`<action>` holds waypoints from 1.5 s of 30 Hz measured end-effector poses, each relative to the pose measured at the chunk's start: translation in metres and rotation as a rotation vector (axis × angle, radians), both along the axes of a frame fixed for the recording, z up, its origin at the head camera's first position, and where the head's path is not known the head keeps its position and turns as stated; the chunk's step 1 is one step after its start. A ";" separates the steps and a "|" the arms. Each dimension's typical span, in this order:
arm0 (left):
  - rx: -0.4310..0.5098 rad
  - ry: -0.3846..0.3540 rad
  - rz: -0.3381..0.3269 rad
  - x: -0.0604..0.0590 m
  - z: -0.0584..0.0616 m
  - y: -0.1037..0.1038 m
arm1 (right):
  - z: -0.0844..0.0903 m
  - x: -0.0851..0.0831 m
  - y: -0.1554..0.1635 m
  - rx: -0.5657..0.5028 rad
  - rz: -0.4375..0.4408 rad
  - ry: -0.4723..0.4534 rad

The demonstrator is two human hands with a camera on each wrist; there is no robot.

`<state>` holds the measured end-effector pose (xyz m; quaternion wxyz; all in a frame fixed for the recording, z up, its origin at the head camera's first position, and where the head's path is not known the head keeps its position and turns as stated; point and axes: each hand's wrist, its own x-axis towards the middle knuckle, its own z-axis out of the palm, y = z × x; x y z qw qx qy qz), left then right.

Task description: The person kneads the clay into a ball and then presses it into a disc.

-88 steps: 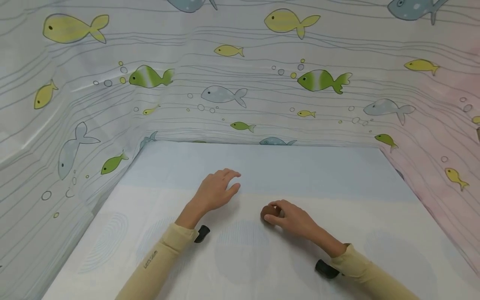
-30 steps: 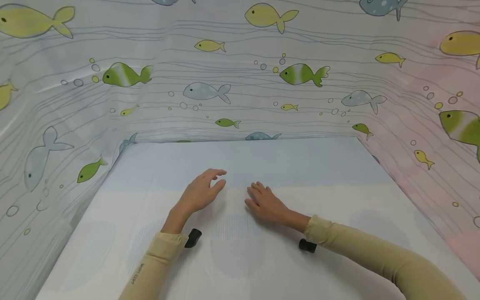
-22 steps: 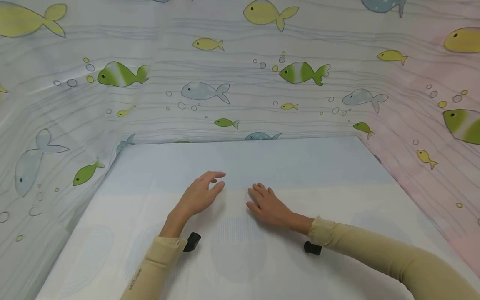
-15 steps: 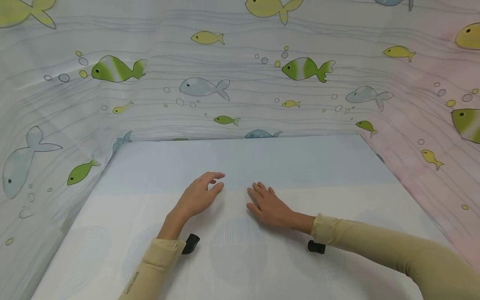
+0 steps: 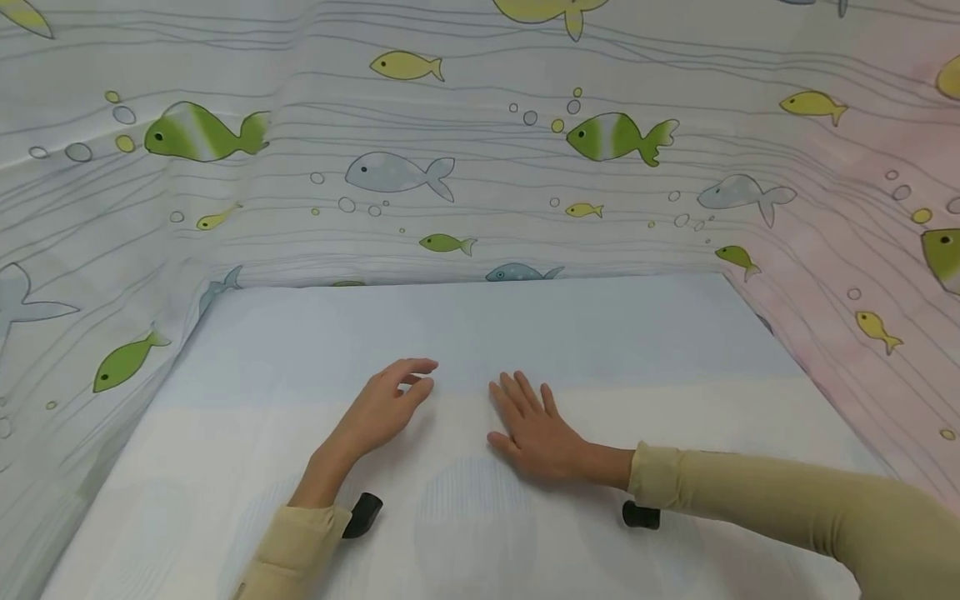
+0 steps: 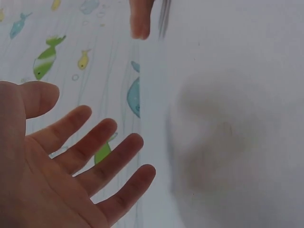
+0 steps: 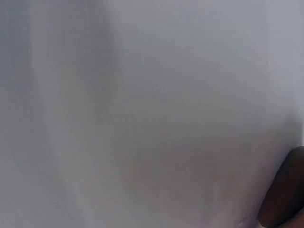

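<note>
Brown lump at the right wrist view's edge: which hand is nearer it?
Right. The brown lump shows close by the right hand, which lies flat on the table, likely covering it; the left hand lies apart, leftward.

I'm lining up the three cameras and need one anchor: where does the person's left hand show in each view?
Head view: the left hand lies left of centre on the table, fingers relaxed, beside the right hand.
Left wrist view: it fills the lower left, palm showing, fingers spread.
Right wrist view: not in it.
Shared landmark: the fish curtain, also seen upper left in the left wrist view.
</note>
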<state>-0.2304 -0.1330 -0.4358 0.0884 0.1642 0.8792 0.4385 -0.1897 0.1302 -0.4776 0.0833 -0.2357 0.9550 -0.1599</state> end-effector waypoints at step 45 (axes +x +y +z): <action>0.010 -0.025 0.005 -0.006 0.001 -0.007 | -0.006 -0.007 -0.017 0.127 -0.027 0.158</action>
